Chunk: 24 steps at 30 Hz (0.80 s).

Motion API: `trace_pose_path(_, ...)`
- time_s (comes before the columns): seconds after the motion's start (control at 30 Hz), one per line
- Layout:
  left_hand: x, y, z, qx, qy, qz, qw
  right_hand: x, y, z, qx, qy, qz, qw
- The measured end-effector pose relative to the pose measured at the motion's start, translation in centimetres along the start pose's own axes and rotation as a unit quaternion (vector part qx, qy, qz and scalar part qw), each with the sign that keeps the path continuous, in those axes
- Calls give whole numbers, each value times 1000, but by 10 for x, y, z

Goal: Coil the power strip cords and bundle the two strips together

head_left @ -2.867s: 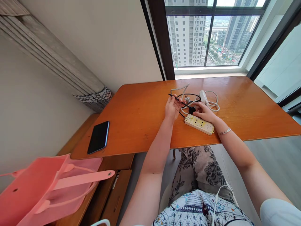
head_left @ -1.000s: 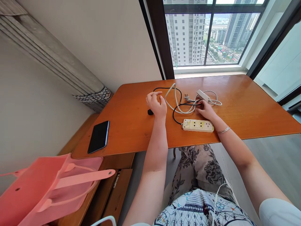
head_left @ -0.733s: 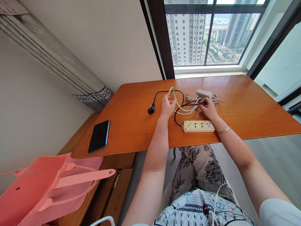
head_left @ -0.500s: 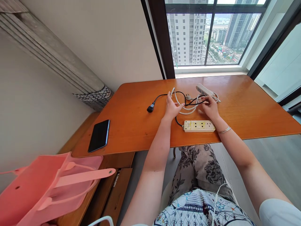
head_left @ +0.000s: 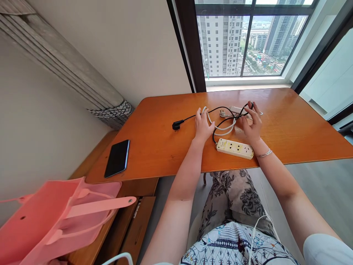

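Note:
My left hand (head_left: 203,126) is closed on a loop of white cable (head_left: 224,129) over the middle of the table. To its right, my right hand (head_left: 252,123) grips a raised bend of black cable (head_left: 227,118). That cable joins a cream power strip (head_left: 235,148) lying near the table's front edge. Its black plug (head_left: 177,125) rests on the wood, left of my left hand. Partly hidden behind my right hand is a white power strip (head_left: 235,109). A pale plug (head_left: 223,114) lies between the crossed cables.
On the left of the wooden table (head_left: 154,147) lies a black tablet (head_left: 117,158). A pink bag (head_left: 55,217) stands beside the table at lower left. The window (head_left: 245,44) is behind the far edge, and a gathered curtain (head_left: 110,99) hangs at left.
My right hand has risen with the black cable, pulling it up and right. The cream power strip has turned at an angle. My left hand has shifted slightly right.

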State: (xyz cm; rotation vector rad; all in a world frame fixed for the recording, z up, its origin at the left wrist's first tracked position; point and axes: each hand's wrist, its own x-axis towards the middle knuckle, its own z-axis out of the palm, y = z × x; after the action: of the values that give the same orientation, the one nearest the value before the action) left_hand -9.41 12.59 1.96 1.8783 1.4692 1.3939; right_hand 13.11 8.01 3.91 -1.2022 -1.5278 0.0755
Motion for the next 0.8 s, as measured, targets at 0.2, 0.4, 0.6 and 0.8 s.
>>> trace_pose_path(0.2, -9, 26, 6, 68, -131, 126, 981, -1, 4, 3, 130, -51, -61, 988)
trace_pose_path(0.4, -17, 34, 16, 153, -257, 135, 945, 1, 23, 15, 263, -1, -43, 964)
trace_pose_path(0.6, -15, 29, 18, 204, -256, 101, 940, 4, 39, 19, 115, -64, 19, 991)
trace_pose_path(0.8, -16, 29, 17, 213, -274, 100, 932, 0, 60, 37, 67, -224, 19, 972)
